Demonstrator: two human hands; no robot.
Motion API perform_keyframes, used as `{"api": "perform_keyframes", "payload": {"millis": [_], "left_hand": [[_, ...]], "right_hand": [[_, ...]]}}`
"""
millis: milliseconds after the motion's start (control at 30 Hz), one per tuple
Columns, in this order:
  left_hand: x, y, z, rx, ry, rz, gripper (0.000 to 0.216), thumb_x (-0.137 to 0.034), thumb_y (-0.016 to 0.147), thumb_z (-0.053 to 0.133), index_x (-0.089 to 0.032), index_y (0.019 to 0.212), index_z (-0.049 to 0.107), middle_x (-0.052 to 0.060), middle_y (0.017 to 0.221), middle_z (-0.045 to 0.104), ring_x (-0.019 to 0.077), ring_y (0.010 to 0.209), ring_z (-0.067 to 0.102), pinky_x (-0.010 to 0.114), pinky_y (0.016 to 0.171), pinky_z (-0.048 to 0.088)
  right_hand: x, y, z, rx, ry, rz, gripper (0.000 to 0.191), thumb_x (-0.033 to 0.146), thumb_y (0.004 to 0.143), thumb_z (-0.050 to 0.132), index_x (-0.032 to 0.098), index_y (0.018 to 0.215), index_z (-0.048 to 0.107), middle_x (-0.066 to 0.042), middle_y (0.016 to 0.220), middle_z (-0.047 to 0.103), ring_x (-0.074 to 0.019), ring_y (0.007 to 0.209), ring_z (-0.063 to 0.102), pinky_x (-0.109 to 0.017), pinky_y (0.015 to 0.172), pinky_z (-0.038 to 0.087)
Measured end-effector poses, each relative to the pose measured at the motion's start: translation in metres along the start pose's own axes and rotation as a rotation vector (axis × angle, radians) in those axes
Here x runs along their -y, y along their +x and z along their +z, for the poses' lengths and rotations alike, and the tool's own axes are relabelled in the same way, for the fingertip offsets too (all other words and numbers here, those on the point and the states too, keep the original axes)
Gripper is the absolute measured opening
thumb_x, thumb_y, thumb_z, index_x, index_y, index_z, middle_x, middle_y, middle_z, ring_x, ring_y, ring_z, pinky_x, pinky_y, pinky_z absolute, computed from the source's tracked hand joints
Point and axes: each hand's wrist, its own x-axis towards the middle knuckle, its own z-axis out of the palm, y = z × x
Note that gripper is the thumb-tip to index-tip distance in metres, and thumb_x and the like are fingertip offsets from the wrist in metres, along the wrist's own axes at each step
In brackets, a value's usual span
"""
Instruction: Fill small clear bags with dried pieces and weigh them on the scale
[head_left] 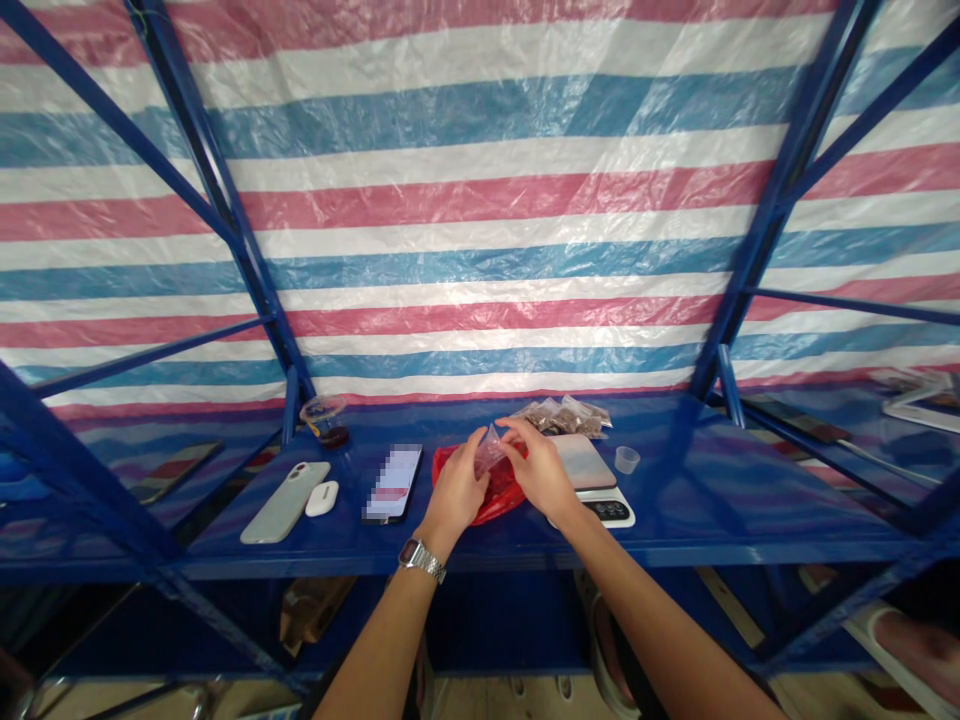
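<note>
Both my hands hold a small clear plastic bag (489, 447) above a red plastic bag (501, 495) that lies on the blue shelf (675, 500). My left hand (456, 492), with a metal watch on its wrist, pinches the clear bag's left side. My right hand (541, 470) pinches its top right edge. Just right of my hands stands a white kitchen scale (596, 480). Behind it lie several small filled clear bags (562, 415).
A phone with a lit screen (391, 483), a white earbud case (322, 498) and a pale green phone (286, 502) lie left of the red bag. A plastic cup with dark contents (324, 420) stands at the back left, a small clear cup (626, 459) beside the scale.
</note>
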Motion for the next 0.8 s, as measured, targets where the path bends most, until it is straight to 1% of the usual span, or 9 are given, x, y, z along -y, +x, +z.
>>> {"api": "perform_keyframes", "payload": {"millis": [100, 167, 300, 367, 467, 567, 633, 700, 800], "left_hand": [[-0.002, -0.001, -0.001, -0.003, 0.016, 0.018, 0.077, -0.001, 0.083, 0.057, -0.026, 0.154, 0.040, 0.011, 0.144, 0.061, 0.0246, 0.130, 0.061, 0.043, 0.113, 0.047], [-0.003, -0.001, -0.003, -0.016, 0.048, 0.046, 0.077, 0.000, 0.083, 0.054, -0.025, 0.154, 0.040, 0.012, 0.142, 0.062, 0.0246, 0.130, 0.060, 0.044, 0.112, 0.047], [-0.006, -0.002, -0.003, -0.033, 0.136, 0.124, 0.075, 0.003, 0.080, 0.049, -0.021, 0.151, 0.043, 0.013, 0.136, 0.065, 0.0250, 0.128, 0.060, 0.046, 0.113, 0.045], [-0.009, -0.002, -0.003, -0.024, 0.165, 0.149, 0.076, 0.003, 0.079, 0.049, -0.020, 0.151, 0.042, 0.013, 0.136, 0.065, 0.0253, 0.129, 0.059, 0.047, 0.115, 0.041], [-0.016, -0.004, -0.004, -0.017, 0.163, 0.164, 0.080, 0.000, 0.080, 0.051, -0.024, 0.155, 0.037, 0.010, 0.137, 0.064, 0.0244, 0.129, 0.057, 0.048, 0.118, 0.036], [-0.026, -0.004, -0.008, -0.086, 0.162, 0.203, 0.078, -0.009, 0.084, 0.059, -0.030, 0.155, 0.036, 0.009, 0.145, 0.054, 0.0261, 0.138, 0.047, 0.047, 0.120, 0.033], [-0.032, -0.005, -0.010, -0.155, 0.184, 0.218, 0.075, -0.015, 0.085, 0.062, -0.032, 0.155, 0.037, 0.009, 0.152, 0.044, 0.0288, 0.144, 0.039, 0.049, 0.121, 0.032], [-0.035, -0.004, -0.012, -0.207, 0.204, 0.209, 0.072, -0.017, 0.087, 0.061, -0.032, 0.154, 0.039, 0.010, 0.153, 0.040, 0.0306, 0.143, 0.037, 0.051, 0.120, 0.032], [-0.033, -0.005, -0.013, -0.240, 0.221, 0.191, 0.068, -0.017, 0.088, 0.060, -0.032, 0.153, 0.042, 0.012, 0.148, 0.039, 0.0321, 0.139, 0.038, 0.054, 0.118, 0.034]], "right_hand": [[0.001, -0.002, -0.005, 0.004, -0.092, 0.000, 0.041, 0.011, 0.093, 0.049, 0.024, 0.130, 0.061, -0.008, 0.111, 0.069, -0.0219, 0.100, 0.067, -0.042, 0.099, 0.053], [0.005, -0.004, -0.010, 0.023, -0.172, -0.043, 0.049, 0.009, 0.092, 0.048, 0.027, 0.136, 0.059, -0.010, 0.127, 0.063, -0.0235, 0.114, 0.064, -0.044, 0.105, 0.051], [0.013, -0.010, -0.019, 0.155, -0.324, -0.201, 0.062, 0.008, 0.085, 0.059, 0.033, 0.142, 0.056, -0.008, 0.150, 0.052, -0.0287, 0.138, 0.050, -0.052, 0.117, 0.041], [0.012, -0.011, -0.022, 0.213, -0.376, -0.240, 0.062, 0.010, 0.085, 0.064, 0.032, 0.143, 0.057, -0.008, 0.146, 0.057, -0.0300, 0.135, 0.052, -0.054, 0.116, 0.041], [0.008, -0.011, -0.026, 0.213, -0.450, -0.225, 0.042, 0.012, 0.091, 0.061, 0.029, 0.129, 0.066, -0.008, 0.123, 0.071, -0.0298, 0.120, 0.061, -0.051, 0.106, 0.047], [0.002, -0.006, -0.043, 0.127, -0.524, -0.184, 0.026, 0.020, 0.096, 0.058, 0.027, 0.118, 0.071, -0.008, 0.115, 0.074, -0.0297, 0.112, 0.065, -0.047, 0.100, 0.047], [-0.005, -0.002, -0.067, -0.004, -0.601, -0.116, 0.026, 0.027, 0.098, 0.056, 0.026, 0.120, 0.070, -0.009, 0.118, 0.074, -0.0300, 0.112, 0.065, -0.045, 0.099, 0.046], [-0.016, -0.001, -0.100, -0.181, -0.723, 0.033, 0.031, 0.034, 0.098, 0.055, 0.022, 0.123, 0.069, -0.012, 0.120, 0.073, -0.0320, 0.112, 0.064, -0.044, 0.097, 0.045], [-0.042, -0.011, -0.153, -0.393, -0.919, 0.378, 0.037, 0.036, 0.096, 0.052, 0.019, 0.126, 0.067, -0.017, 0.118, 0.071, -0.0346, 0.111, 0.064, -0.044, 0.095, 0.045]]}}
